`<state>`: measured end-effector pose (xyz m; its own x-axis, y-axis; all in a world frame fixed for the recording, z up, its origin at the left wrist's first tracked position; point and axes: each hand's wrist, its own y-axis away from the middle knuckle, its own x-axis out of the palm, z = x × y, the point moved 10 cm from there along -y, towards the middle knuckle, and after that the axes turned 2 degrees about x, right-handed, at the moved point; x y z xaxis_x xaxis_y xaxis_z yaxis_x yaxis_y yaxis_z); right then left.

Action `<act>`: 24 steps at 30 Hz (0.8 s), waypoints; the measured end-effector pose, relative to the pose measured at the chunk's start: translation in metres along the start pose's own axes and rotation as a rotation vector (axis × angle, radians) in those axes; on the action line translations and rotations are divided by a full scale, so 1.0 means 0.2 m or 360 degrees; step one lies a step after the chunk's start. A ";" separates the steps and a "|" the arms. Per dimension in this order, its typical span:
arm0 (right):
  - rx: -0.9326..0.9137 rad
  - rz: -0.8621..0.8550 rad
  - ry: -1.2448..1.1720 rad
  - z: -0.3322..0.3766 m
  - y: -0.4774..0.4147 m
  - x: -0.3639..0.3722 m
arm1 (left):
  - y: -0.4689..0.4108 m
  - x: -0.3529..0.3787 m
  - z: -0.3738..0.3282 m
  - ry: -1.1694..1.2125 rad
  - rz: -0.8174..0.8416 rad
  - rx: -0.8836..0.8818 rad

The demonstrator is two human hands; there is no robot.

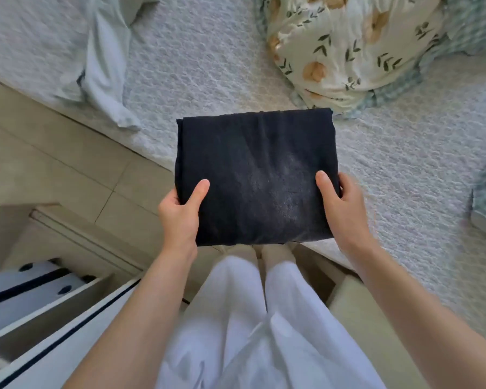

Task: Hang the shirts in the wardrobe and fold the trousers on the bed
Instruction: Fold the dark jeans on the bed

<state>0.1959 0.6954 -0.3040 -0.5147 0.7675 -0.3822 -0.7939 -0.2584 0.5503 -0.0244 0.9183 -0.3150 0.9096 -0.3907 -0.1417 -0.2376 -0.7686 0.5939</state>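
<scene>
Folded trousers [253, 175] between both hands [180, 214] [344, 209]

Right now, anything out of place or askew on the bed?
Only the pale garment, lying crumpled and unfolded near the left edge of the bed. The folded dark trousers look square, held between left hand and right hand.

- The folded trousers [254, 175] are coloured a deep black.
- The bedspread [197, 51] is shown in pale grey-white.
- The pillow [348, 43] is printed with tan flowers and dark green leaves on cream.
- The shirt [104, 77] is coloured pale blue.
- The floor tiles [40, 164] are coloured beige.
</scene>
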 end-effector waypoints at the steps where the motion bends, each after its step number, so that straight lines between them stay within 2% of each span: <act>1: -0.0016 0.0043 0.0036 0.05 0.05 0.07 | 0.03 -0.11 -0.01 0.0009 -0.0052 -0.0016; 7: -0.0139 0.0345 0.0226 0.34 0.35 0.59 | 0.17 -0.78 -0.06 0.0182 -0.0378 -0.0077; 12: -0.0309 0.0588 0.0430 0.55 0.53 1.02 | 0.27 -1.24 -0.05 0.0465 -0.0757 -0.0173; 24: -0.0702 0.1198 0.0809 1.10 0.79 1.95 | 0.37 -1.83 -0.08 0.0912 -0.1418 -0.0244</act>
<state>-0.0590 1.0831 -0.2035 -0.9265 0.0007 -0.3762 -0.2015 -0.8454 0.4946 -0.3684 1.0127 -0.2070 0.7680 0.6070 -0.2041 0.6006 -0.5720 0.5587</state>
